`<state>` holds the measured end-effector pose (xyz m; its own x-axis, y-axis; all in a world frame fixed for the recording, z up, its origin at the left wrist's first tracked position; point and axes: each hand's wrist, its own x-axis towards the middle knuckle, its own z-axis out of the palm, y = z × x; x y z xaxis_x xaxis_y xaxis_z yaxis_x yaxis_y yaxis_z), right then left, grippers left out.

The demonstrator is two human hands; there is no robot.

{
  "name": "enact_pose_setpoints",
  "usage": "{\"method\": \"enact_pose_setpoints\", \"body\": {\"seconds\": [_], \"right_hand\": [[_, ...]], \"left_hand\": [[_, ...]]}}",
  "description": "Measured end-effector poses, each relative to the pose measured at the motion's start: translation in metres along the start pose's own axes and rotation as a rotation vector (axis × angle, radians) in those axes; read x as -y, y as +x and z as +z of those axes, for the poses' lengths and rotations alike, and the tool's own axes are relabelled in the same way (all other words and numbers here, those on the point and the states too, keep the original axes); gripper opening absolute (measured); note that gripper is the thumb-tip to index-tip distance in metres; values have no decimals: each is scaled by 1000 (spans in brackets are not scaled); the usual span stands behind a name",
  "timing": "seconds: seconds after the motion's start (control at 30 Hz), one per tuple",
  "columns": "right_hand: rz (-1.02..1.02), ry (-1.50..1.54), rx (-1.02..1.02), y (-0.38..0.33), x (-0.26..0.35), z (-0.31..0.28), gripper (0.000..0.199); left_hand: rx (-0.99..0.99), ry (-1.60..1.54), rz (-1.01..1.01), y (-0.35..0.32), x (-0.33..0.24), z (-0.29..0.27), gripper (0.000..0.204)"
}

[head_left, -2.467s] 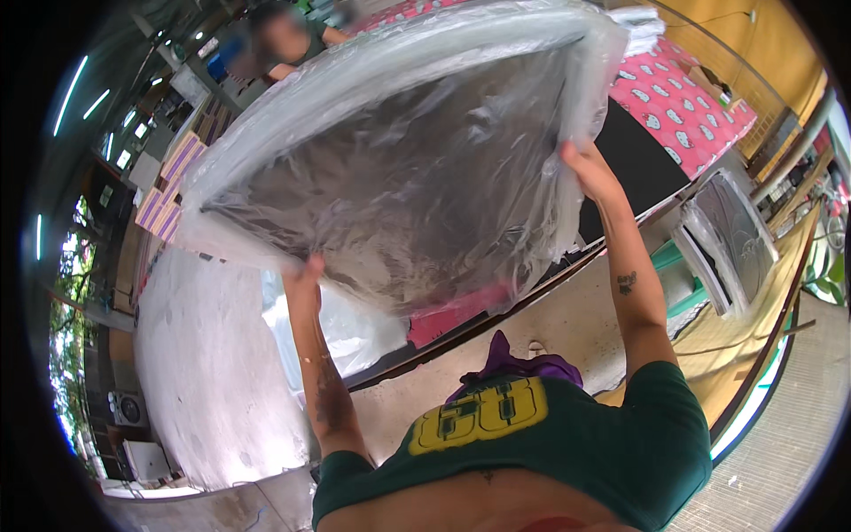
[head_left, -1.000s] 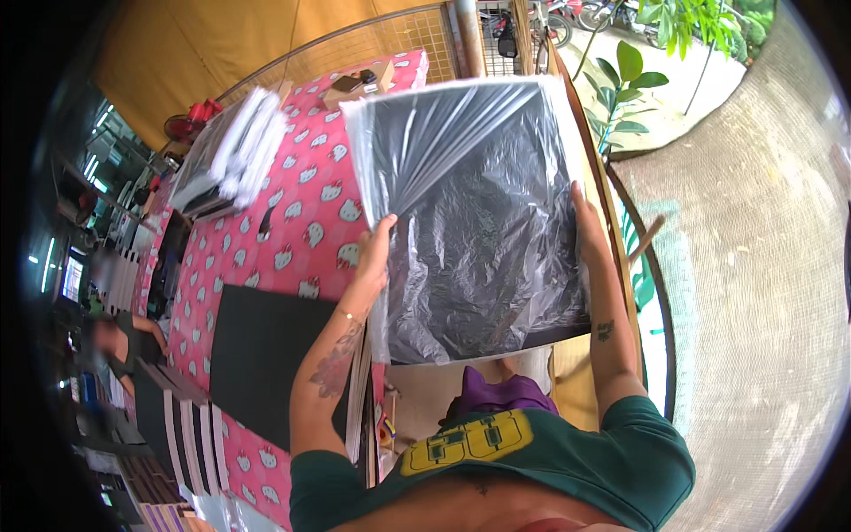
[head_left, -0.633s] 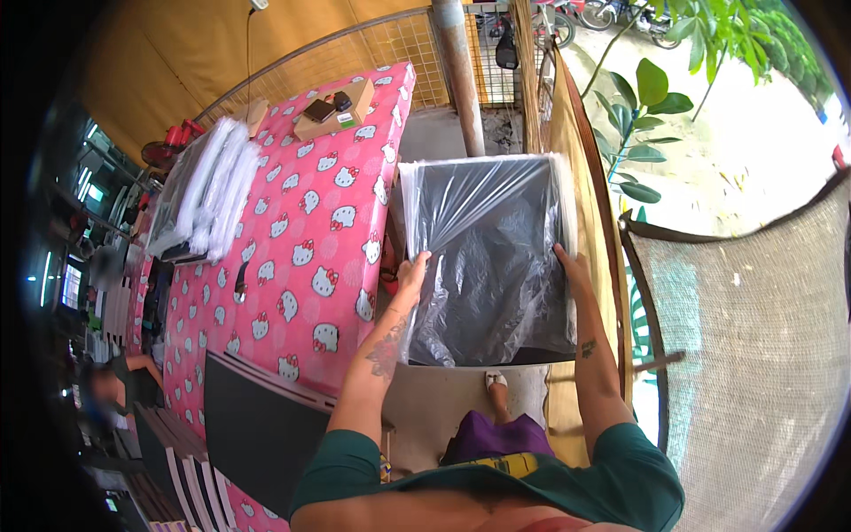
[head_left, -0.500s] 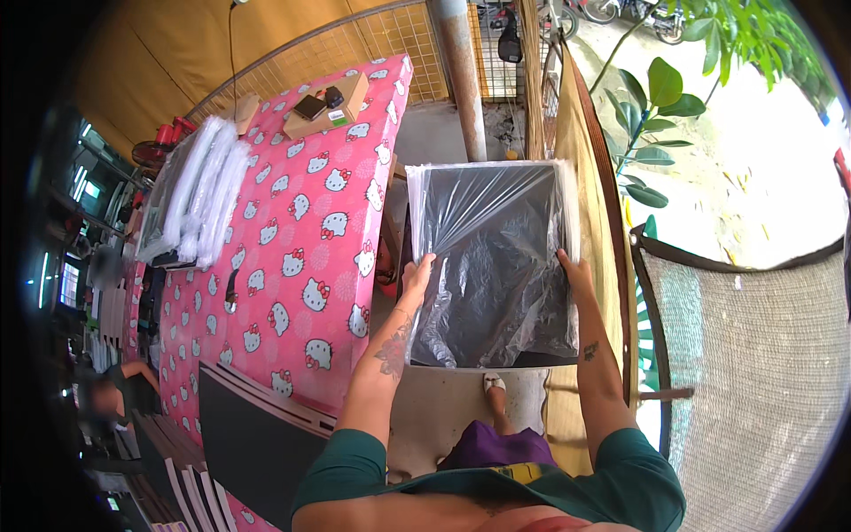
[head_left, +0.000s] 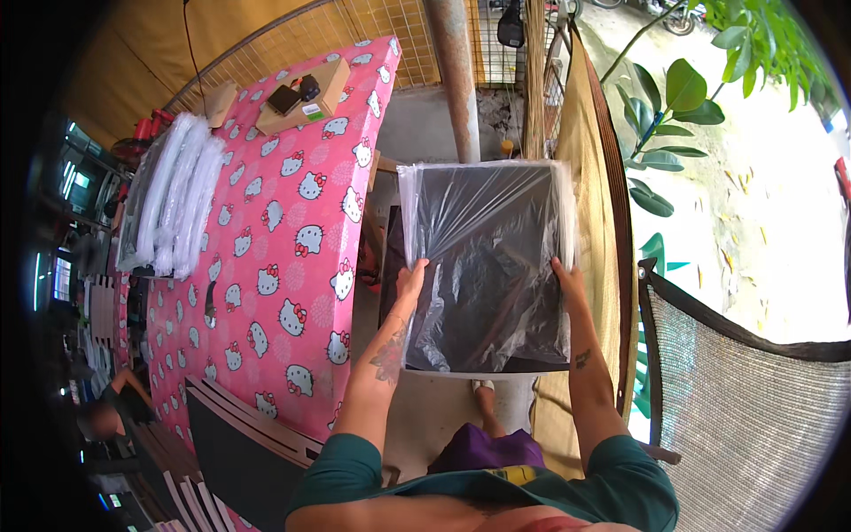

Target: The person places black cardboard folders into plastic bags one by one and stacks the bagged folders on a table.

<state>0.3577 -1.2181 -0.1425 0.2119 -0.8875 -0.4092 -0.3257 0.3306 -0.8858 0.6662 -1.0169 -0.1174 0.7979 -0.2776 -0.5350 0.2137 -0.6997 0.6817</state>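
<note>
Between my two hands I hold a large dark rectangular panel in clear plastic wrap (head_left: 487, 266); whether it is one panel or a stack I cannot tell. My left hand (head_left: 412, 282) grips its left edge, thumb on top of the film. On the opposite edge my right hand (head_left: 567, 279) grips the same way, its fingers hidden underneath. Creases in the film fan out from near my left thumb toward the far right corner. The panel is held off the ground in front of my body, right of the pink table.
A pink patterned table (head_left: 284, 239) stands at left, bearing a stack of plastic-wrapped panels (head_left: 177, 195) and a cardboard box (head_left: 306, 97). Dark boards (head_left: 244, 452) lean at its near end. A rusty post (head_left: 456, 80) rises ahead. Tan cloth (head_left: 589, 204) and netting (head_left: 753, 417) border the right. A co-worker (head_left: 111, 412) is far left.
The view has shifted, so the table sits further left and the plants look displaced. My hands keep their grip on the wrapped panel, which stays nearly in the same place before me.
</note>
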Motion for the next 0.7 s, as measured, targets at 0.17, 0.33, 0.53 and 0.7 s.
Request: {"method": "enact_pose_setpoints", "body": {"seconds": [0.17, 0.33, 0.53, 0.7], "right_hand": [[5, 81, 87, -1, 2, -3, 64], [-27, -340, -33, 7, -3, -4, 73], [14, -240, 9, 27, -17, -10, 82], [-228, -189, 16, 8, 4, -16, 84]], "left_hand": [[45, 43, -34, 20, 4, 5, 80], [33, 50, -21, 13, 1, 3, 85], [326, -270, 145, 36, 13, -26, 85], [-127, -238, 509, -119, -19, -96, 61]]}}
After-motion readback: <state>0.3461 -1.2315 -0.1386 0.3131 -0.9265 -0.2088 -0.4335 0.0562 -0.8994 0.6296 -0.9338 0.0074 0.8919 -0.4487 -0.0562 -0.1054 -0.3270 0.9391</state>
